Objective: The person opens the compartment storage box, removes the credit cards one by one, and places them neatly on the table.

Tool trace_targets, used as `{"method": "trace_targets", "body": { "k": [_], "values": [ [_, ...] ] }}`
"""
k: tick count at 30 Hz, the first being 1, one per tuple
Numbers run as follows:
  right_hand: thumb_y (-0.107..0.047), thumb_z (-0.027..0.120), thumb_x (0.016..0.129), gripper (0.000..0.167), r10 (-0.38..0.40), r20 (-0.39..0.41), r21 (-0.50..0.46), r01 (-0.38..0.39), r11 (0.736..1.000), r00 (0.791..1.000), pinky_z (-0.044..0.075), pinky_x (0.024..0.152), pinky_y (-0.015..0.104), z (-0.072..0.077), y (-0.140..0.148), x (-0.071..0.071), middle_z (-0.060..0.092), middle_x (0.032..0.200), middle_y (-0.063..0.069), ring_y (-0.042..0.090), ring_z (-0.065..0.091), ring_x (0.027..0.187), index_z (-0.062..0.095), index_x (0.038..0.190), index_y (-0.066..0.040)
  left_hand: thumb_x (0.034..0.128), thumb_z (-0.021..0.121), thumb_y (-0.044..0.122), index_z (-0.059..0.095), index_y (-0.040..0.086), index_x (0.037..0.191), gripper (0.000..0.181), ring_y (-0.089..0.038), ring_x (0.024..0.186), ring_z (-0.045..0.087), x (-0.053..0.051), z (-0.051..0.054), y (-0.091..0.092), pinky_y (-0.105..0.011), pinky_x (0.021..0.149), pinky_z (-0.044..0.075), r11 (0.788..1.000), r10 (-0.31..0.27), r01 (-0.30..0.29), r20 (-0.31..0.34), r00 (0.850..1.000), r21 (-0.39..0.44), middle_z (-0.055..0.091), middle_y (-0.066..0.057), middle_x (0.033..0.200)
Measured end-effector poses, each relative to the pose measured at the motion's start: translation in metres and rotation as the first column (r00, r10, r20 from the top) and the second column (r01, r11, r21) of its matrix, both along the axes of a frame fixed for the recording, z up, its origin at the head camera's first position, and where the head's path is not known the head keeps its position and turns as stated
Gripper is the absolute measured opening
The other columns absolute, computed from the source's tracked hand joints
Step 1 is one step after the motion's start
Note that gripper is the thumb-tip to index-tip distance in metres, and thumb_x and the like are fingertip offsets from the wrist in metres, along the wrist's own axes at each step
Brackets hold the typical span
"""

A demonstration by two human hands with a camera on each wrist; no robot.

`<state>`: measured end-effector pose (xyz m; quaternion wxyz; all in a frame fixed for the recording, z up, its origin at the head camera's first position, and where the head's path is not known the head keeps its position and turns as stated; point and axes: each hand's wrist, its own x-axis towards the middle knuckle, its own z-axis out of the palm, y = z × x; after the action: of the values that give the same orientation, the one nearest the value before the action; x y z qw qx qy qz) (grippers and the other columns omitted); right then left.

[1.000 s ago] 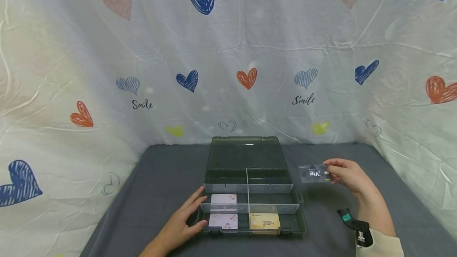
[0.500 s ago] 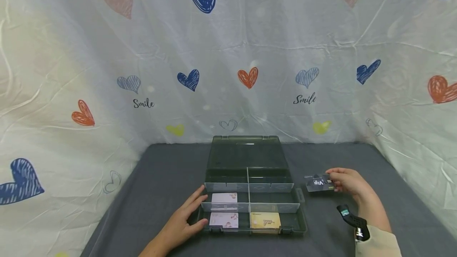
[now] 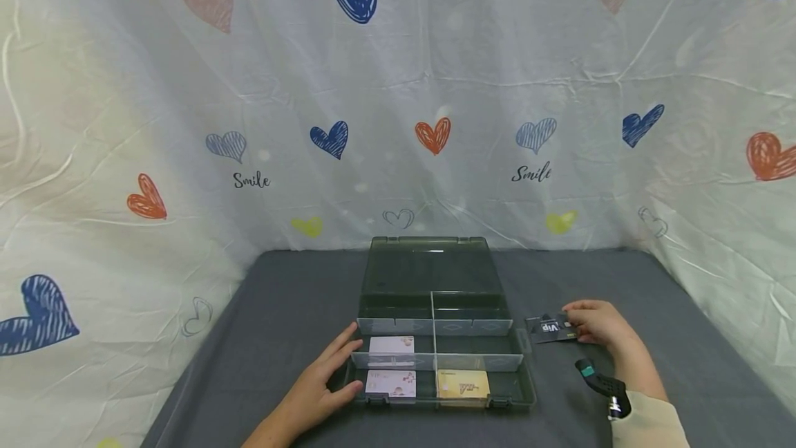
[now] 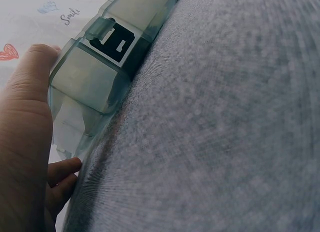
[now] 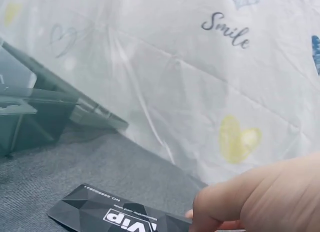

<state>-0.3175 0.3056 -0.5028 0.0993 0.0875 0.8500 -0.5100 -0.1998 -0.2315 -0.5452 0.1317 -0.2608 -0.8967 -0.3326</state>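
a dark green see-through box (image 3: 525, 393) stands on the grey bench (image 3: 298, 296), its lid (image 3: 431, 268) tipped back and its inside split by pale dividers (image 3: 434, 363). the front left compartment holds a pinkish card (image 3: 390, 384) with a faint "vip" on it; the front right holds a yellow card (image 3: 463, 384), its print too small to read; the compartment behind the pinkish one holds a whitish card (image 3: 391, 344). the black card (image 3: 550, 328) is outside, just right of the box, its far end pinched between thumb and fingers of the right hand (image 3: 597, 322); whether it touches the bench i cannot tell. the left hand (image 3: 317, 389) rests against the left side of the box with fingers spread, well apart from the right. the black card reads "vip" in big white letters; the right wrist view adds its faceted pattern, a small "membership card" line and a blurred number after "no". the cloth (image 3: 385, 75) behind says "smile" twice among hearts. the left wrist view shows the black latch (image 4: 117, 41) on the box's wall close up; only the head view shows the cards inside.
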Motion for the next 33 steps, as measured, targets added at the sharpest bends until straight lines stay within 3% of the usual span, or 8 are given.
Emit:
{"method": "trace_targets", "body": {
  "k": [8, 13, 19, 24, 33],
  "values": [
    [-0.011, 0.069, 0.093, 0.029, 0.030, -0.029, 0.179, -0.024, 0.984, 0.999, 0.055, 0.062, 0.036, 0.004, -0.006, -0.001, 0.064, 0.088, 0.012, 0.021, 0.059, 0.074, 0.067, 0.111, 0.012, 0.0938, 0.077, 0.033, 0.055, 0.010, 0.148, 0.063, -0.027, 0.146, 0.041, 0.000, -0.001, 0.000, -0.051, 0.103, 0.048, 1.000, 0.001, -0.001, 0.017, 1.000, 0.005, 0.033, -0.004, 0.166],
    [-0.013, 0.073, 0.090, 0.027, 0.050, -0.043, 0.319, -0.034, 0.947, 0.998, 0.055, 0.061, 0.037, 0.009, -0.014, 0.002, 0.065, 0.083, 0.012, 0.021, 0.061, 0.071, 0.069, 0.103, 0.011, 0.0960, 0.074, 0.035, 0.053, 0.012, 0.150, 0.062, -0.026, 0.147, 0.038, 0.001, 0.000, 0.000, -0.051, 0.103, 0.049, 1.000, -0.005, 0.004, 0.069, 0.998, 0.021, 0.030, -0.002, 0.167],
    [-0.016, 0.075, 0.089, 0.025, 0.074, -0.076, 0.440, -0.033, 0.898, 0.994, 0.051, 0.062, 0.041, 0.010, -0.022, 0.003, 0.066, 0.082, 0.012, 0.022, 0.060, 0.068, 0.071, 0.098, 0.008, 0.0963, 0.073, 0.036, 0.053, 0.012, 0.150, 0.062, -0.026, 0.147, 0.038, 0.000, 0.000, 0.000, -0.051, 0.103, 0.049, 1.000, -0.007, 0.005, 0.071, 0.997, 0.021, 0.029, -0.001, 0.167],
    [-0.016, 0.075, 0.089, 0.022, 0.079, -0.089, 0.487, -0.025, 0.873, 0.993, 0.052, 0.066, 0.047, 0.010, -0.024, 0.000, 0.066, 0.083, 0.013, 0.024, 0.061, 0.072, 0.072, 0.095, 0.005, 0.0963, 0.073, 0.036, 0.054, 0.013, 0.150, 0.062, -0.026, 0.147, 0.038, -0.001, 0.000, 0.000, -0.053, 0.102, 0.049, 1.000, 0.000, -0.001, 0.063, 0.998, 0.016, 0.030, -0.001, 0.167],
    [-0.016, 0.075, 0.089, 0.023, 0.090, -0.095, 0.498, -0.031, 0.866, 0.991, 0.052, 0.069, 0.050, 0.010, -0.025, 0.000, 0.067, 0.085, 0.014, 0.027, 0.062, 0.075, 0.071, 0.095, 0.006, 0.0965, 0.073, 0.037, 0.054, 0.012, 0.150, 0.061, -0.026, 0.147, 0.039, -0.001, 0.000, 0.000, -0.053, 0.101, 0.050, 1.000, 0.001, -0.001, 0.050, 0.999, 0.006, 0.030, -0.001, 0.167]
  ]
}}
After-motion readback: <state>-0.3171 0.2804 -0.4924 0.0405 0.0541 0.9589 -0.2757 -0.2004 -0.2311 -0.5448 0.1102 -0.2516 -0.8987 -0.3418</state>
